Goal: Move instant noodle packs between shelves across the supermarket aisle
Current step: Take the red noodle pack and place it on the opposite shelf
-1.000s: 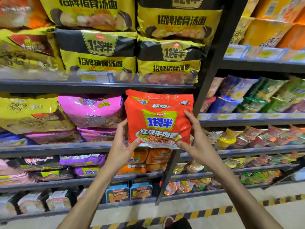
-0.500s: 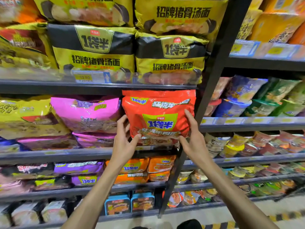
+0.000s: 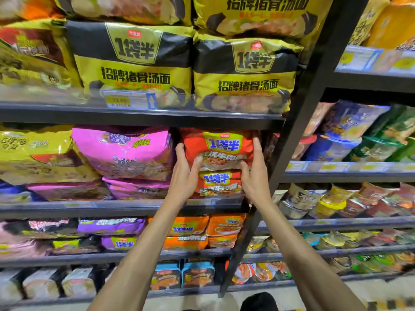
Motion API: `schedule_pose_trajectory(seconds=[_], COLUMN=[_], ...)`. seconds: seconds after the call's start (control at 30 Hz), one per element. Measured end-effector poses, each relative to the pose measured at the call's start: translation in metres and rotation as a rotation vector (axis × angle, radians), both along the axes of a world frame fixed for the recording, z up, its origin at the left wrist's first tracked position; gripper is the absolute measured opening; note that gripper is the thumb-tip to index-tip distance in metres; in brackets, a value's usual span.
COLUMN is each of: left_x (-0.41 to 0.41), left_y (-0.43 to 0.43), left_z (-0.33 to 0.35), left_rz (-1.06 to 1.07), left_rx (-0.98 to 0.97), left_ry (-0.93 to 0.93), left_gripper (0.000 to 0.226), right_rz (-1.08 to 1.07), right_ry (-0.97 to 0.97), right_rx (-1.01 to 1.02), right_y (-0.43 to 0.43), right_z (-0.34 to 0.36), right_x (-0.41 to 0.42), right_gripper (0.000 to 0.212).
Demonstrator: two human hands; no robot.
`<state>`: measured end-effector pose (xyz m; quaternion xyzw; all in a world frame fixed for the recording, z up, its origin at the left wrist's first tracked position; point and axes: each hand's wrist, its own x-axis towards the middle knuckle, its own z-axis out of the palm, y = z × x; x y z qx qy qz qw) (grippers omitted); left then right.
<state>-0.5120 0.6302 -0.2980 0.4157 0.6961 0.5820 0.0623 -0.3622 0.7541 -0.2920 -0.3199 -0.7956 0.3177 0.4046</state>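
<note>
Both hands, left (image 3: 184,176) and right (image 3: 254,176), clasp the glossy red plastic noodle pack (image 3: 221,145) by its side edges, tight under the dark metal shelf (image 3: 143,118).

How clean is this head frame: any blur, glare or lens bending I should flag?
Head view: centre sharp, with legible print on the red noodle pack between the left hand and right hand; edges smear, especially the far-left packs and lower-right cups; the clear shelf lip shows soft glare; the black upright leans, a wide-angle effect; lighting is even, dark under the shelves.
</note>
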Motion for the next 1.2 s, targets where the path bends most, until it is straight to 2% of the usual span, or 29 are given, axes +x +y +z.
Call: schedule_pose_trajectory(seconds=[0.07, 0.13, 0.2, 0.3, 0.57, 0.83, 1.2], left_x=[-0.004, -0.005, -0.004, 0.006, 0.013, 0.027, 0.034], left_y=[0.005, 0.004, 0.001, -0.007, -0.022, -0.044, -0.063], left_z=[0.002, 0.002, 0.0, 0.001, -0.007, 0.006, -0.003], left_rz=[0.016, 0.019, 0.003, 0.021, 0.057, 0.011, -0.05], left_rx=[-0.029, -0.039, -0.06, -0.09, -0.13, -0.159, -0.222], left_ry=[0.008, 0.012, 0.028, 0.002, 0.032, 0.024, -0.071], left_gripper=[0.022, 0.02, 0.029, 0.059, 0.076, 0.081, 0.084], right_rz=[-0.004, 0.006, 0.014, 0.016, 0.07, 0.056, 0.043], right_ry=[-0.04, -0.039, -0.042, -0.054, -0.033, -0.128, -0.163], right_rx=[-0.036, -0.058, -0.045, -0.024, 0.01, 0.007, -0.006], right_y=[0.009, 0.009, 0.003, -0.006, -0.027, -0.045, -0.061], right_z=[0.001, 0.003, 0.007, 0.003, 0.003, 0.014, 0.015], right_x=[-0.008, -0.01, -0.004, 0.003, 0.019, 0.036, 0.054], right_gripper=[0.061, 0.061, 0.066, 0.072, 0.086, 0.094, 0.086])
